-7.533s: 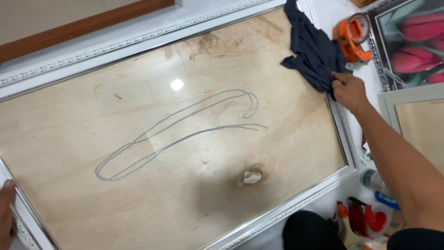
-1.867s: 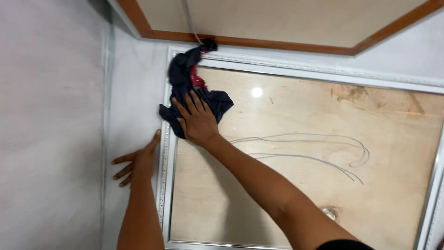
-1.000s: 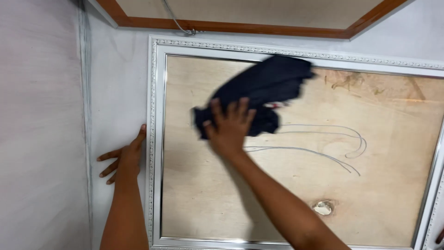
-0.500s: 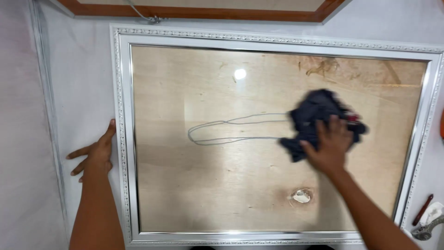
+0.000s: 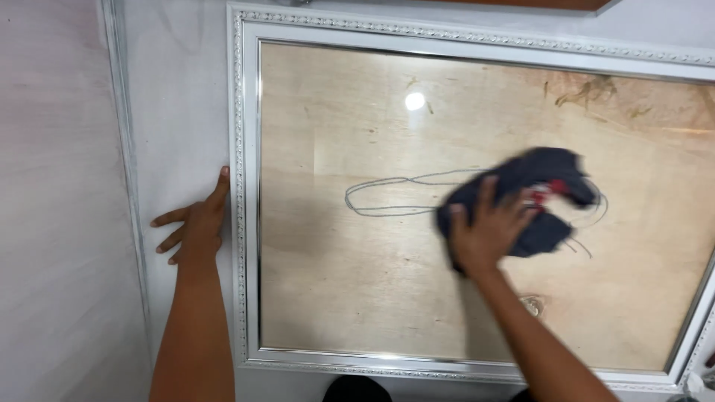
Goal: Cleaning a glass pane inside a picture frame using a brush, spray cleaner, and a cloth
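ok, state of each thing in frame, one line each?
picture frame: lying flat on the white table, glass side up.
glass pane: in the frame, glossy, light glare near the top.
dark cloth: bunched, pressed on the glass.
right hand: on the cloth, fingers spread.
left hand: flat on the table, against the frame's left edge.
pencil-like loop: visible under the glass, partly covered by the cloth.

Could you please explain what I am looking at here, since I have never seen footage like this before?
The one view comes from a camera worn on a person's head, looking down at their own bare hands. A large white picture frame with a glass front over a pale wooden backing lies flat on a white surface. The right hand presses a dark cloth onto the glass, over a thin drawn loop. The left hand rests flat beside the frame's left edge, touching it.
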